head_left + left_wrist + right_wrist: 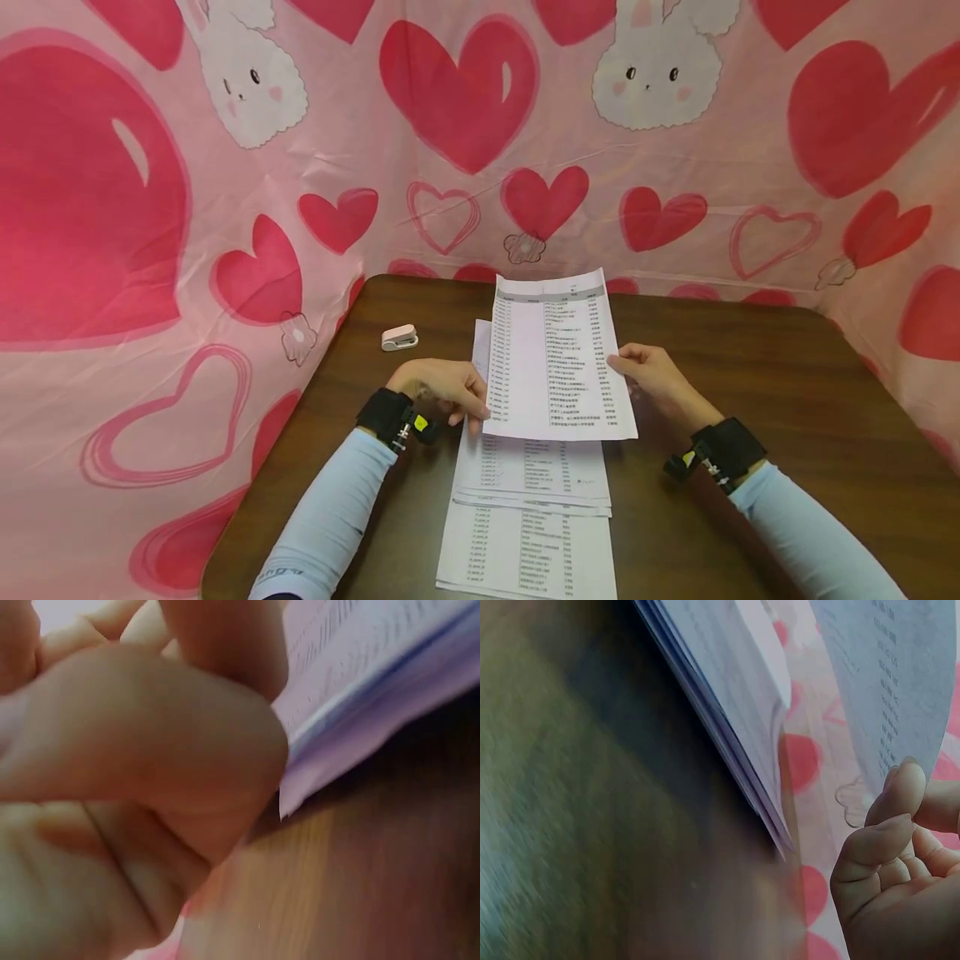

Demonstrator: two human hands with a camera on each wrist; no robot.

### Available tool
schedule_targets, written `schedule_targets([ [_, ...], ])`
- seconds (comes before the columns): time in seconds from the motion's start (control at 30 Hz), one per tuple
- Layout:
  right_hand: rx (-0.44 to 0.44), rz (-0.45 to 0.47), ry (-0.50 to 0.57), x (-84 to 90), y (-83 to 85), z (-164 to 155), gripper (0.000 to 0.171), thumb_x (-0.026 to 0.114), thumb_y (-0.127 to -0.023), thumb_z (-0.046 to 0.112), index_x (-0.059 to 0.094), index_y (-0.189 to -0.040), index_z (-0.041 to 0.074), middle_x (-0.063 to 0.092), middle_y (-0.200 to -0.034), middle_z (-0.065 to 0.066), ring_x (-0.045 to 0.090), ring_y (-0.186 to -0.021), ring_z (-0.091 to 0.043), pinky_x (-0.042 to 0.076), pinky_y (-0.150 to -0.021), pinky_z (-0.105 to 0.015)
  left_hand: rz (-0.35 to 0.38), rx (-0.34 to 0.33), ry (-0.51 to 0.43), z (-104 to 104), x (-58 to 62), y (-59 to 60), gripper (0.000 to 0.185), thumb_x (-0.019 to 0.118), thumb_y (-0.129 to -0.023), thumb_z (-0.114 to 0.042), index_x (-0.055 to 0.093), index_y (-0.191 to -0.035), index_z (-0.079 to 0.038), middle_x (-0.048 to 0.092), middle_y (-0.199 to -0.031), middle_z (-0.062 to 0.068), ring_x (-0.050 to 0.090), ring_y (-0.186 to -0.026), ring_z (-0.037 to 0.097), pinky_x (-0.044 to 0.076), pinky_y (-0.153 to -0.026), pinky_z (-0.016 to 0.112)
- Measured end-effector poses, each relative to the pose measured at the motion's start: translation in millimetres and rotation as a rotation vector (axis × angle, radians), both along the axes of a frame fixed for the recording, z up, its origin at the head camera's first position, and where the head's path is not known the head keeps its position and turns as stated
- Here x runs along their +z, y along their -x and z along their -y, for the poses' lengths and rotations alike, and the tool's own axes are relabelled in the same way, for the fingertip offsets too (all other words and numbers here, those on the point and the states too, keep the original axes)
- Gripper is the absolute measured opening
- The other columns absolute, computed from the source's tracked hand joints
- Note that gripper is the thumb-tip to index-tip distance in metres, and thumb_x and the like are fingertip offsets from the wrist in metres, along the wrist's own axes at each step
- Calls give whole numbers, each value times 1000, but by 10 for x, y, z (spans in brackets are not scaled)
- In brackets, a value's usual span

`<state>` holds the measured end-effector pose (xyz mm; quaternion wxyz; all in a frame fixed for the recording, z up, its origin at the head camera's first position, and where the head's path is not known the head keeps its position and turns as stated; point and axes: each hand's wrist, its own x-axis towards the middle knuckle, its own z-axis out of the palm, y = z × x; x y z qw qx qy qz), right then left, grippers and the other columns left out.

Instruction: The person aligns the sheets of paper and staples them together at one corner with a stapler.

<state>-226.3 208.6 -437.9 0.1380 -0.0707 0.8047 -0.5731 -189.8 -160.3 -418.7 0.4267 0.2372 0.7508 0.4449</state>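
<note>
A printed sheet of paper is raised above a paper stack, its top edge curving slightly. My left hand pinches it near the lower left corner; in the left wrist view the curled fingers hide the contact. At the right edge, my right hand pinches the same sheet between thumb and fingertips, also plain in the right wrist view, where the sheet hangs above the fingers. Below lies the stack of printed pages, in overlapping layers on the table.
A small pink and white stapler sits left of the papers on the brown wooden table. Behind the table's far edge hangs a pink cloth with hearts and rabbits. Both wrists wear black straps with cameras.
</note>
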Motion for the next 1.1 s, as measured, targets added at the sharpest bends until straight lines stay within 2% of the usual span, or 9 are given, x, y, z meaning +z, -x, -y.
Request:
schedule_targets([
  [0.1, 12, 7, -17, -32, -24, 41, 37, 62, -96, 31, 59, -111, -2, 67, -80, 2, 56, -61, -14, 41, -51, -27, 22, -2, -6, 59, -20, -22, 27, 72, -89, -25, 74, -92, 2, 73, -72, 11, 54, -44, 12, 30, -41, 22],
  [0.27, 16, 31, 13, -70, -50, 94, 31, 63, -96, 28, 59, -107, -1, 64, -73, 2, 48, -54, -12, 38, -48, -26, 19, -17, -14, 133, -49, -43, 35, 72, -89, -26, 70, -95, 9, 71, -68, 8, 51, -42, 11, 31, -41, 22],
  [0.53, 64, 12, 14, -135, -84, 170, 30, 64, -96, 24, 57, -105, -4, 58, -65, 4, 47, -51, -11, 39, -48, -26, 65, -21, 3, 223, -120, -79, 25, 71, -90, -21, 72, -94, 3, 72, -68, 6, 51, -43, 9, 32, -40, 22],
  [0.67, 73, 21, 28, -180, -89, 207, 26, 64, -95, 20, 56, -102, -4, 55, -60, 4, 47, -49, -10, 38, -47, -25, 75, -24, 15, 251, -136, -99, 26, 72, -89, -20, 72, -94, 6, 71, -67, 5, 50, -43, 8, 32, -40, 21],
  [0.93, 102, 50, 4, -229, -96, 243, 27, 65, -94, 22, 58, -104, -1, 61, -66, 1, 50, -51, -13, 39, -48, -26, 96, -27, 50, 281, -161, -137, 30, 72, -89, -20, 70, -94, 9, 70, -64, 4, 53, -42, 9, 33, -39, 20],
  [1.1, 144, 84, -12, -297, -126, 260, 27, 65, -94, 20, 57, -104, -4, 63, -67, 1, 50, -48, -12, 37, -46, -24, 111, -53, 81, 277, -202, -170, 25, 72, -89, -20, 73, -91, 5, 70, -64, 3, 57, -43, 8, 34, -39, 19],
])
